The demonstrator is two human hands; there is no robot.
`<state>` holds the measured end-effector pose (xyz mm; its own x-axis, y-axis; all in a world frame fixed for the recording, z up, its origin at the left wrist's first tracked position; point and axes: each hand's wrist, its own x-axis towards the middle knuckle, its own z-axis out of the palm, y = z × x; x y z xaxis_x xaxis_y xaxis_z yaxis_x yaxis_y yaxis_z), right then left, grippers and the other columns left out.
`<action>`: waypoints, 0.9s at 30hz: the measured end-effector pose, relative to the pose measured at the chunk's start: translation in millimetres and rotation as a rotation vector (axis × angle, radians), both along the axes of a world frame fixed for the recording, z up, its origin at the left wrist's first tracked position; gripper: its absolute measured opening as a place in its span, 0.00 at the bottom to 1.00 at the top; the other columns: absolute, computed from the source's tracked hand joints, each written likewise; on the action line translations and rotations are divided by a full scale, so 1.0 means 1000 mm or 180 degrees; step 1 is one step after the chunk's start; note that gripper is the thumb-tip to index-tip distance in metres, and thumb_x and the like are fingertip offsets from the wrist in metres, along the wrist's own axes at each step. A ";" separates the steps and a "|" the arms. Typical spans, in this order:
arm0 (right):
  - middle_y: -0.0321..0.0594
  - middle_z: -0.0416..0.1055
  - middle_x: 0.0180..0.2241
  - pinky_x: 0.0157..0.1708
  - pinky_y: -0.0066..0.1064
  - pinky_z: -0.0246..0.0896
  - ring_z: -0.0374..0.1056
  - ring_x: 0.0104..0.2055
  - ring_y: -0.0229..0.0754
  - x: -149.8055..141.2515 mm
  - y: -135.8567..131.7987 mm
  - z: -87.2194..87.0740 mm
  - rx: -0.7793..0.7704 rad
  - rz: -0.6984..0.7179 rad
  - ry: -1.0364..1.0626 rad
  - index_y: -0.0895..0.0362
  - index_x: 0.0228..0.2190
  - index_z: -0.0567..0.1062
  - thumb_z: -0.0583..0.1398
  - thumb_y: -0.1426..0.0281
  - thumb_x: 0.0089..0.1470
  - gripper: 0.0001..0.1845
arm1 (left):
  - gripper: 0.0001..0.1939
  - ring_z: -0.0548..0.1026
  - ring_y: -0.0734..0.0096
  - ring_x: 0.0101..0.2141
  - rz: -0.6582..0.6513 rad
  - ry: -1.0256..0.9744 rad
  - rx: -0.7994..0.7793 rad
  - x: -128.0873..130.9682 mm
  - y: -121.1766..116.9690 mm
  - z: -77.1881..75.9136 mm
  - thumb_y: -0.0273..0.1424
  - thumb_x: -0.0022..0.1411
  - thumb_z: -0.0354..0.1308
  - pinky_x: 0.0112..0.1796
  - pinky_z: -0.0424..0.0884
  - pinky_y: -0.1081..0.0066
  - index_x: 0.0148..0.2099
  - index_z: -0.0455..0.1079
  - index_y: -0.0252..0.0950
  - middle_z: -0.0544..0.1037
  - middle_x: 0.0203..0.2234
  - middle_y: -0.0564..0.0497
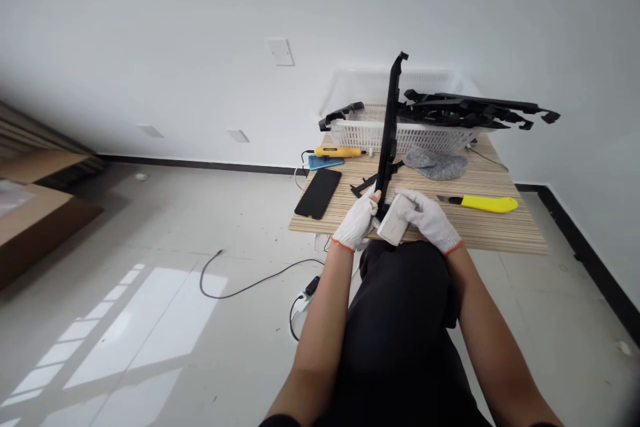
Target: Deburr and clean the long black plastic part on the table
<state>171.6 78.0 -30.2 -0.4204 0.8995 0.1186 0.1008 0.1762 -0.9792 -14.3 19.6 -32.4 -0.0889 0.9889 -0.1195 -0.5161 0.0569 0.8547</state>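
Note:
My left hand, in a white knit glove with an orange cuff, is closed around the lower end of a long black plastic strip. The strip stands nearly upright, with clips or tabs along its length and a hooked top. In my gloved right hand is a flat white rectangular block, pinched beside the strip's lower end. Whether block and strip touch is hidden by the fingers. Just behind the hands lies a dark caliper-like tool, partly covered by the strip.
A white plastic basket holds several black strips jutting past its rim. On the wood-grain table lie a yellow-handled knife, grey cloth, a black phone, a yellow corded tool and a blue item. A cable crosses the floor.

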 end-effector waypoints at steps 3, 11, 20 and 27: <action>0.43 0.76 0.55 0.60 0.46 0.66 0.72 0.56 0.51 0.002 -0.002 -0.002 0.0012 -0.0302 0.0093 0.54 0.57 0.76 0.65 0.63 0.51 0.31 | 0.26 0.75 0.77 0.26 -0.0085 0.0039 0.0109 0.000 -0.001 0.001 0.44 0.65 0.62 0.25 0.68 0.77 0.60 0.72 0.38 0.83 0.39 0.47; 0.43 0.78 0.52 0.54 0.45 0.70 0.73 0.50 0.49 0.003 -0.009 0.003 -0.0141 -0.0487 0.0096 0.54 0.52 0.79 0.65 0.61 0.50 0.27 | 0.19 0.70 0.80 0.21 -0.0047 -0.0109 0.0000 0.003 -0.005 0.011 0.42 0.62 0.66 0.16 0.59 0.80 0.50 0.75 0.35 0.81 0.33 0.49; 0.43 0.79 0.46 0.28 0.28 0.66 0.71 0.36 0.40 0.003 -0.018 0.011 -0.0468 -0.0238 0.0009 0.55 0.49 0.79 0.68 0.59 0.47 0.28 | 0.17 0.76 0.74 0.26 0.0001 -0.0402 -0.0114 0.006 -0.008 0.022 0.40 0.61 0.68 0.19 0.64 0.79 0.46 0.74 0.35 0.80 0.29 0.49; 0.42 0.79 0.43 0.34 0.31 0.69 0.72 0.37 0.40 0.002 -0.016 0.008 -0.0315 -0.0146 0.0194 0.55 0.49 0.79 0.68 0.61 0.47 0.26 | 0.16 0.76 0.75 0.25 -0.0016 -0.0415 -0.0063 0.007 -0.008 0.022 0.39 0.60 0.69 0.19 0.64 0.80 0.44 0.75 0.35 0.77 0.25 0.52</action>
